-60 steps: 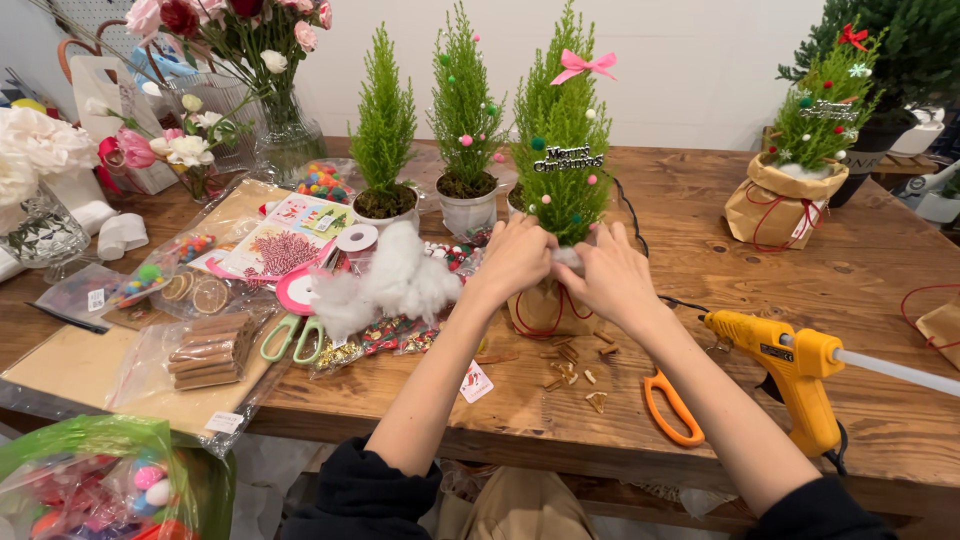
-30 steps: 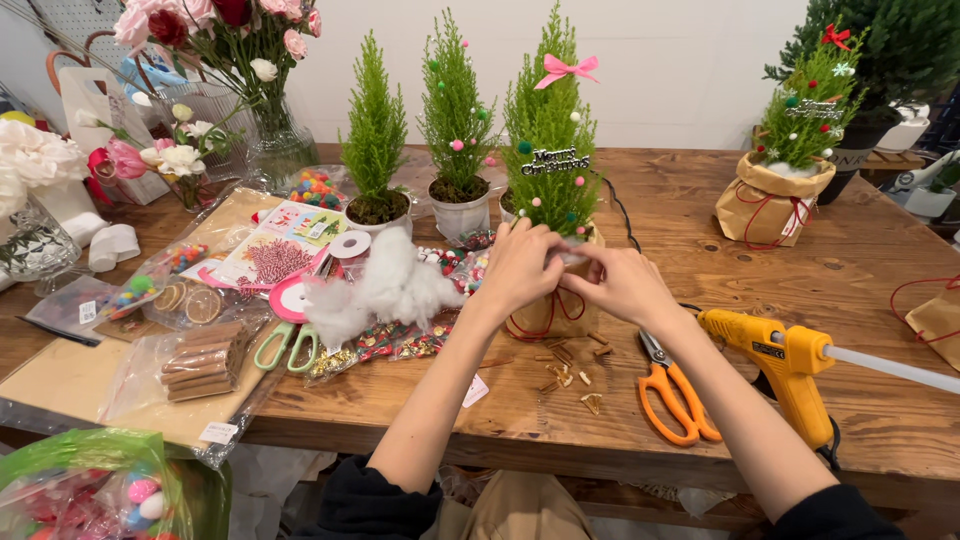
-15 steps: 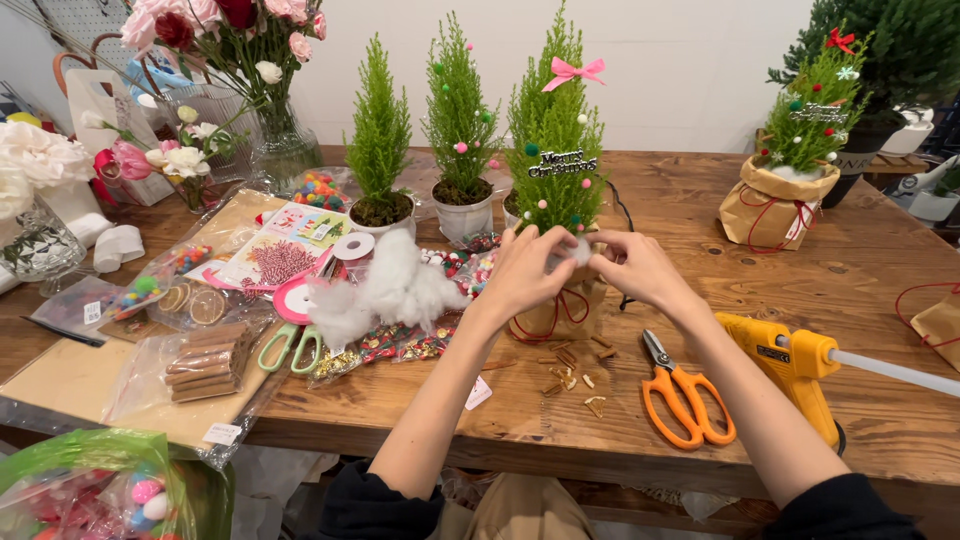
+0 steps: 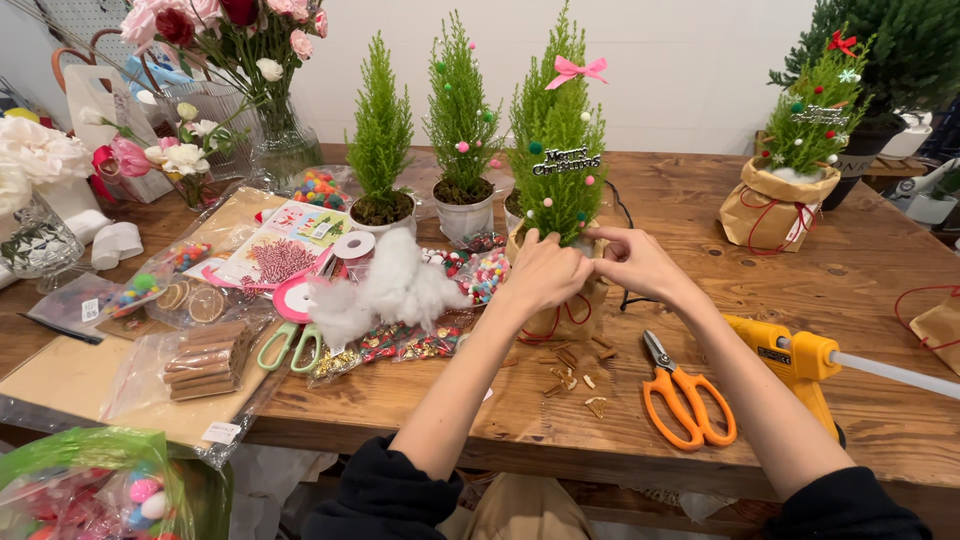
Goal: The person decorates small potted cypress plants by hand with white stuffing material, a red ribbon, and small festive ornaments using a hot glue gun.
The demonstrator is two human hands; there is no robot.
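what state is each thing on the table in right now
left hand: on the wrapped base of the decorated tree
right hand: at the same base, fingertips meeting the left hand
decorated tree: upright, pink bow on top
orange scissors: lying flat, blades shut
glue gun: resting on the table, unheld
green-handled scissors: lying flat
white fluff: loose heap

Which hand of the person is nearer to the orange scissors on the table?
The right hand. It is up and slightly left of the orange scissors, at the small decorated tree. The left hand is farther left.
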